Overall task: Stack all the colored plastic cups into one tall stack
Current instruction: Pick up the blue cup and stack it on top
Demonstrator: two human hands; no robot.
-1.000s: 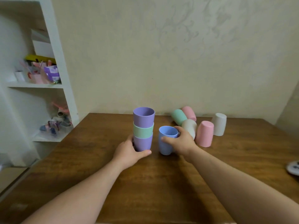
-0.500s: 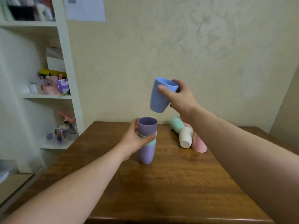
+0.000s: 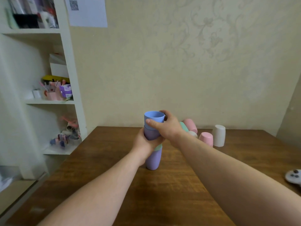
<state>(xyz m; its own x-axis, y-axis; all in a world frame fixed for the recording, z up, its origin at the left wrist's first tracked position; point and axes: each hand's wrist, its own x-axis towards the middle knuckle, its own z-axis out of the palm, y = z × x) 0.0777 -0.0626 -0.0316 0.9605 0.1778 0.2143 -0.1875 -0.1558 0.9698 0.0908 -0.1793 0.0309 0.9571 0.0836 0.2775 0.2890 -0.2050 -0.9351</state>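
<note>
Blue cup [image 3: 153,119] sat atop the stack [image 3: 153,158], mid-worktop [image 3: 179,185]; your right hand [image 3: 167,128] pinched its rim, left hand [image 3: 146,142] clasped the stack. Pressing off-centre could have toppled it.

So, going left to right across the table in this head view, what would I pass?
The stack of cups held by the left hand, with the blue cup on top under the right hand → upside-down pink cup → upside-down white cup → grey object at the table's right edge.
</note>
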